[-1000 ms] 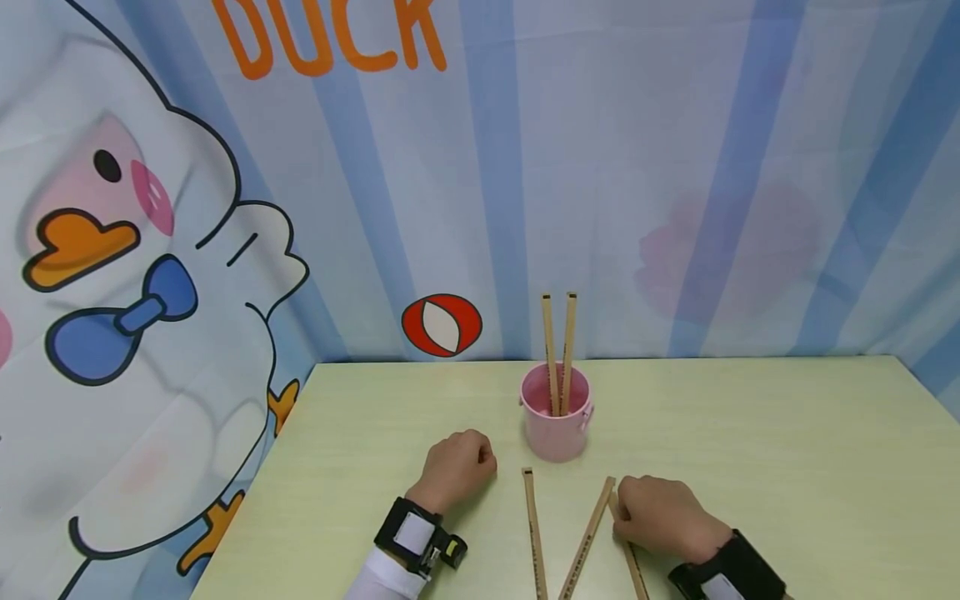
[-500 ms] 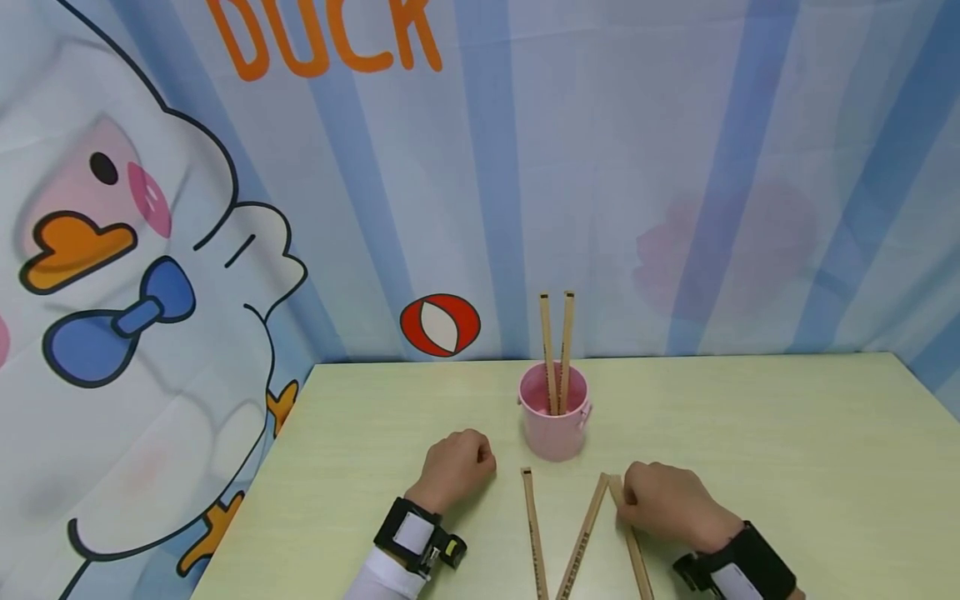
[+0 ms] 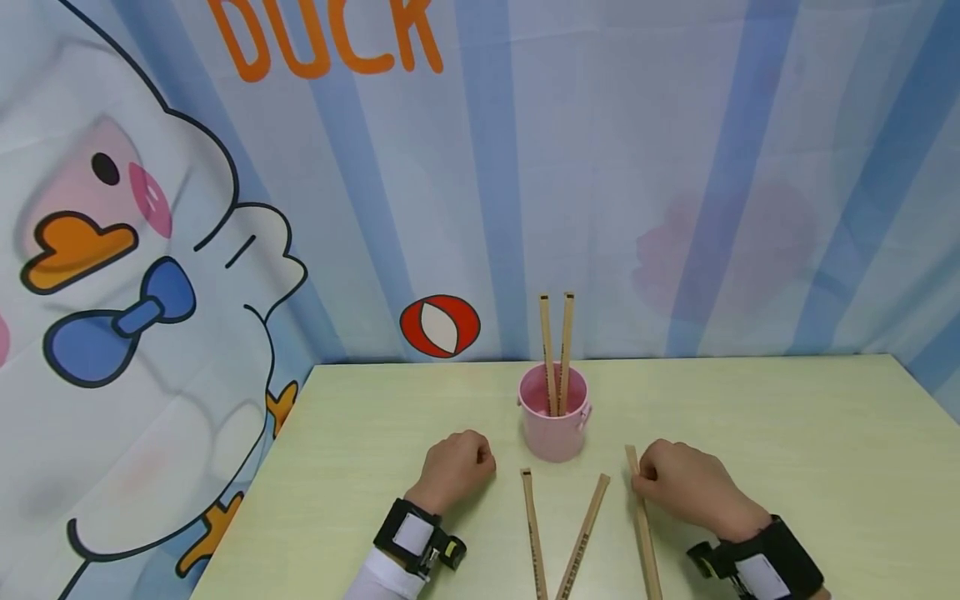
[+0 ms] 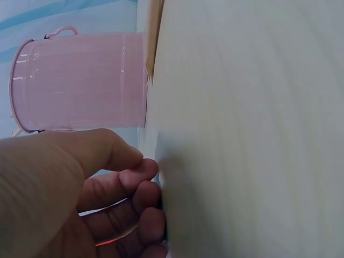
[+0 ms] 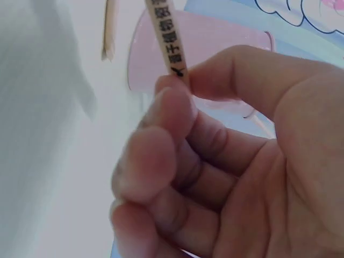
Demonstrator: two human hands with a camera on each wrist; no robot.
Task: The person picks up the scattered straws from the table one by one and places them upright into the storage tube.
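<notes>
My right hand (image 3: 693,483) pinches a slim wooden stick (image 3: 647,542) between thumb and fingertips, near its far end. Black printed characters show on this stick in the right wrist view. Left of it, two similar sticks lie on the table, a slanted stick (image 3: 585,533) and a straighter stick (image 3: 533,533). My left hand (image 3: 453,471) rests on the table with its fingers loosely curled and holds nothing. In the left wrist view a pink bucket (image 4: 86,80) stands just beyond that hand's thumb.
Behind the loose sticks, the bucket (image 3: 555,437) holds two upright sticks (image 3: 567,325). The pale yellow table (image 3: 787,417) ends at a blue striped curtain (image 3: 600,167) with a printed duck (image 3: 187,467) on the left.
My right hand has moved away to the right and a little farther from me, taking the pinched stick from beside the slanted one. The left hand stays in place.
</notes>
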